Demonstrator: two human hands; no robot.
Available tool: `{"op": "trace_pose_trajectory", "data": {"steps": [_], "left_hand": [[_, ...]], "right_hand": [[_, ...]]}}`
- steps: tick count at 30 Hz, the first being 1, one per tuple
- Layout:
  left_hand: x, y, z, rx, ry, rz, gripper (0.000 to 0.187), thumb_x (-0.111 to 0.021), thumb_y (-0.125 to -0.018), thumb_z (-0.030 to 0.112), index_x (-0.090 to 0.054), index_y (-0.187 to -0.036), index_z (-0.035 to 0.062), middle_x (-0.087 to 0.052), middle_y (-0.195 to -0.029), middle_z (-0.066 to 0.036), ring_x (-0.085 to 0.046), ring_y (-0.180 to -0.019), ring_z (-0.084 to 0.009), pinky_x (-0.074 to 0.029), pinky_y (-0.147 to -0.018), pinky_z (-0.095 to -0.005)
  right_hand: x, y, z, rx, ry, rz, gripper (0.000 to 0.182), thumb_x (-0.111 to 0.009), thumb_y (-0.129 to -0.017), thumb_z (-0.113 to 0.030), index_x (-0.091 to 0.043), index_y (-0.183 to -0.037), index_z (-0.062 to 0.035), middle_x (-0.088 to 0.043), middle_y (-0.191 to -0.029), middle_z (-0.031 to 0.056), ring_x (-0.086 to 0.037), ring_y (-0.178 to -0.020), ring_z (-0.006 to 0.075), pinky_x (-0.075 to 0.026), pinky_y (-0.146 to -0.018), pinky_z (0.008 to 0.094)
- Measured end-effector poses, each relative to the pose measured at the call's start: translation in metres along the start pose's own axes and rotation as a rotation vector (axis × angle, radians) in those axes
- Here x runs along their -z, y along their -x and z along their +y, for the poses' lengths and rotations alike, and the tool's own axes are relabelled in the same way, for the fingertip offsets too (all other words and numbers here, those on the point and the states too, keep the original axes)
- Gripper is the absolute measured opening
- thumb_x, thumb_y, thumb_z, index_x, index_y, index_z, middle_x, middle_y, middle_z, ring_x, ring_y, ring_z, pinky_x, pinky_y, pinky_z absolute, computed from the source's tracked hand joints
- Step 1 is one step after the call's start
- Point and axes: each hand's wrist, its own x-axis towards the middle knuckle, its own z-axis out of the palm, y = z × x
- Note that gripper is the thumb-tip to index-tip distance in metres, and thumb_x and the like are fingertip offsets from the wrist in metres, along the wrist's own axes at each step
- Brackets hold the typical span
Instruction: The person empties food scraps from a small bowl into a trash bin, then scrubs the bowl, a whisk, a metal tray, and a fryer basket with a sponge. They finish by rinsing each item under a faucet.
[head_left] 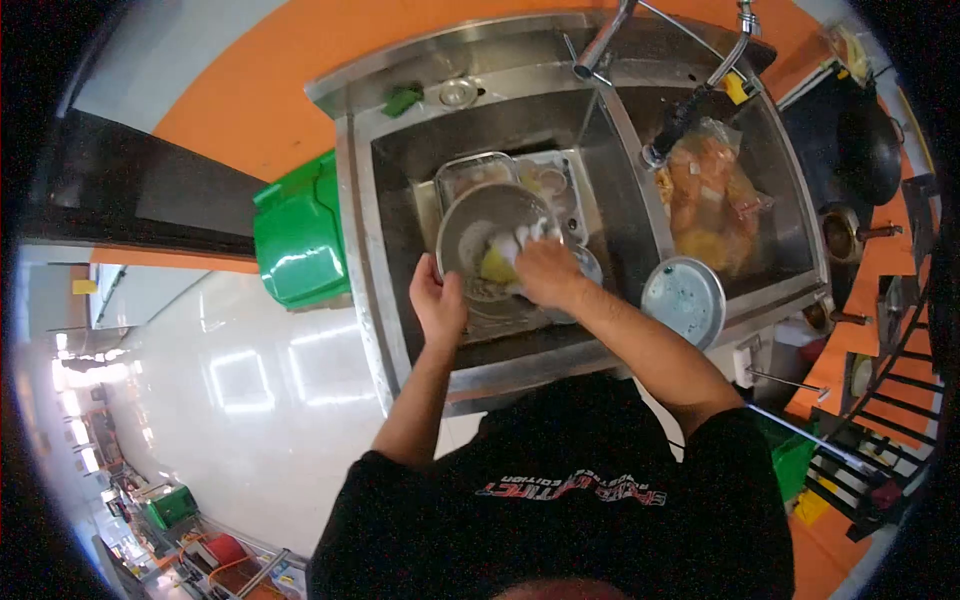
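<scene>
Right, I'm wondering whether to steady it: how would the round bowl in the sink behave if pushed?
The bowl would probably rock or slide, since it sits over a tray and other items. Its smooth wall, with whitish suds-like patches inside, may feel slippery. It looks like metal, so it should stay stiff when pushed.

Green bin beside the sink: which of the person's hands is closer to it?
The left. The left hand is at the near rim of the metal bowl, on the bin's side; the right hand is farther off, over the bowl.
</scene>
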Motion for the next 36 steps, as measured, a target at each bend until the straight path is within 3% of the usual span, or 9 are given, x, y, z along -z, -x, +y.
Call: {"op": "trace_pose_trajectory", "data": {"steps": [5,11,14,17,19,26,30,34,36], "left_hand": [[0.005,0.009,-0.041,0.056,0.179,0.059,0.016,-0.049,-0.079,-0.006,-0.041,-0.072,0.0050,-0.041,-0.071,0.004,-0.036,-0.068,-0.0051,-0.032,-0.059,-0.0222],[0.003,0.014,-0.026,0.177,0.344,0.113,0.010,-0.050,-0.080,-0.005,-0.047,-0.078,0.0041,-0.050,-0.074,0.003,-0.041,-0.068,-0.0051,-0.035,-0.062,-0.0209],[0.014,0.003,-0.029,-0.009,0.011,0.118,0.017,-0.049,-0.081,-0.005,-0.039,-0.072,0.0062,-0.039,-0.069,0.005,-0.034,-0.065,-0.0048,-0.030,-0.058,-0.0233],[-0.006,0.011,-0.048,0.020,0.141,0.116,0.021,-0.050,-0.081,-0.006,-0.037,-0.070,0.0070,-0.035,-0.068,0.005,-0.031,-0.064,-0.0052,-0.028,-0.056,-0.0238],[-0.014,0.028,-0.055,0.130,0.268,0.086,0.014,-0.051,-0.081,-0.006,-0.045,-0.076,0.0054,-0.047,-0.072,0.003,-0.042,-0.067,-0.0062,-0.036,-0.060,-0.0241],[-0.006,0.031,-0.063,0.141,0.302,0.173,0.011,-0.049,-0.080,-0.004,-0.051,-0.087,0.0032,-0.059,-0.081,-0.002,-0.054,-0.072,-0.0086,-0.044,-0.066,-0.0247],[0.004,0.017,-0.099,0.072,0.355,0.145,0.011,-0.049,-0.080,-0.004,-0.049,-0.085,0.0050,-0.059,-0.082,-0.003,-0.054,-0.073,-0.0078,-0.045,-0.067,-0.0244],[-0.004,0.014,-0.097,0.301,0.609,0.291,0.021,-0.048,-0.079,-0.006,-0.048,-0.097,0.0056,-0.061,-0.094,-0.008,-0.063,-0.084,-0.0170,-0.054,-0.078,-0.0320],[0.013,0.013,-0.104,0.469,0.706,0.188,0.025,-0.047,-0.080,-0.004,-0.048,-0.103,0.0064,-0.061,-0.098,-0.009,-0.065,-0.091,-0.0216,-0.055,-0.082,-0.0354]], "right_hand": [[-0.071,-0.044,-0.032,0.044,-0.346,-0.108,0.024,-0.058,-0.083,-0.009,-0.062,-0.100,0.0073,-0.065,-0.093,0.0234,-0.064,-0.095,0.0377,-0.053,-0.080,0.0472],[-0.026,-0.079,0.001,-0.007,0.097,0.313,0.023,-0.056,-0.086,-0.016,-0.066,-0.095,0.0019,-0.070,-0.093,0.0199,-0.069,-0.091,0.0319,-0.053,-0.076,0.0452],[-0.031,-0.056,-0.007,-0.131,0.145,-0.015,0.016,-0.060,-0.081,-0.016,-0.072,-0.084,-0.0046,-0.070,-0.098,0.0196,-0.069,-0.092,0.0280,-0.055,-0.070,0.0443],[-0.051,-0.033,-0.020,-0.053,-0.060,-0.263,0.023,-0.059,-0.083,-0.016,-0.067,-0.099,-0.0020,-0.069,-0.096,0.0194,-0.067,-0.091,0.0361,-0.052,-0.079,0.0472],[-0.071,-0.042,-0.030,0.018,-0.588,0.103,0.026,-0.060,-0.079,-0.014,-0.063,-0.099,0.0022,-0.068,-0.097,0.0226,-0.066,-0.092,0.0380,-0.052,-0.079,0.0476],[-0.059,-0.074,0.031,0.155,0.559,0.160,0.011,-0.065,-0.075,-0.013,-0.073,-0.077,-0.0067,-0.071,-0.079,0.0105,-0.070,-0.081,0.0280,-0.053,-0.071,0.0447],[-0.043,-0.022,-0.011,-0.019,0.201,-0.114,0.016,-0.064,-0.075,-0.018,-0.074,-0.079,-0.0058,-0.072,-0.083,0.0140,-0.070,-0.079,0.0309,-0.053,-0.071,0.0483],[-0.014,-0.006,-0.022,-0.056,-0.129,0.066,0.027,-0.065,-0.076,-0.024,-0.070,-0.087,0.0000,-0.070,-0.084,0.0193,-0.069,-0.081,0.0378,-0.052,-0.074,0.0514],[0.009,0.001,-0.019,0.099,-0.294,0.870,0.035,-0.067,-0.078,-0.025,-0.063,-0.102,-0.0006,-0.068,-0.094,0.0229,-0.067,-0.087,0.0381,-0.053,-0.074,0.0470]]}}
